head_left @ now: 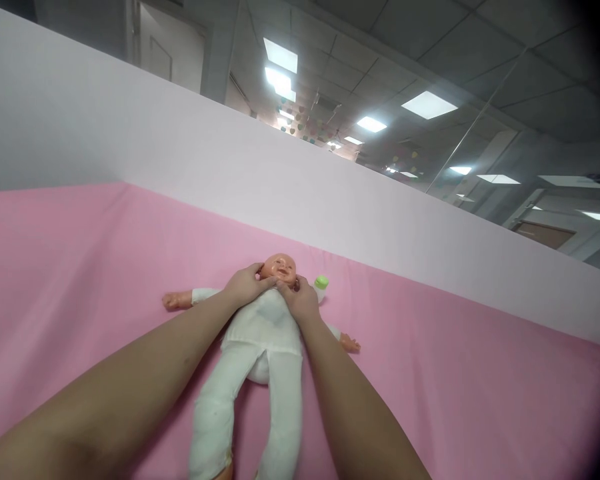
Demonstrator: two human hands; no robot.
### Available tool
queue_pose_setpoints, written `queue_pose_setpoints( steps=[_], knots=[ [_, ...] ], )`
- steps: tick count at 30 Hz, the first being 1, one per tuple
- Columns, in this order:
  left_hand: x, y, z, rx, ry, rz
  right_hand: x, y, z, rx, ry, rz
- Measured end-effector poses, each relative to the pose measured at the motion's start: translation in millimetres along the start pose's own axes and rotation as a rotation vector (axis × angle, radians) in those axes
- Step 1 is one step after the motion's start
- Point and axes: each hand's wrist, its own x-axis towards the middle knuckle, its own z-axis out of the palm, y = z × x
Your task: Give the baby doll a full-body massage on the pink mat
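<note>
A baby doll [267, 320] lies on its back on a pink sheet [455, 373]. Its head, hands and feet are hard plastic, and its body is white cloth. My left hand [250, 285] grips the left side of the doll's head and neck, thumb under the chin. From the other side my right hand [300, 300] does the same, its thumb close to the left one. The fingers behind the doll's head are hidden. Both doll arms are spread outward, and its legs point toward me.
A small white bottle with a green cap [321, 287] stands just right of my right hand, partly hidden by it. Behind the doll's head runs a low white wall [220, 193]. Above that are glass, ceiling lights and doors.
</note>
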Motion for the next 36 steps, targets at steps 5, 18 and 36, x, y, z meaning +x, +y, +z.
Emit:
queue_pose_setpoints(
  steps=[5,18,36],
  knots=[
    [1,1,0.6,0.059,0.019,0.012,-2,-4,0,-0.077,0.008,-0.002],
    [6,-8,2.7,-0.070,0.012,0.026,2,5,-4,0.014,-0.044,-0.138],
    [-6,30,-10.8,-0.012,0.232,0.125,9,9,-42,-0.324,0.316,-0.359]
  ],
)
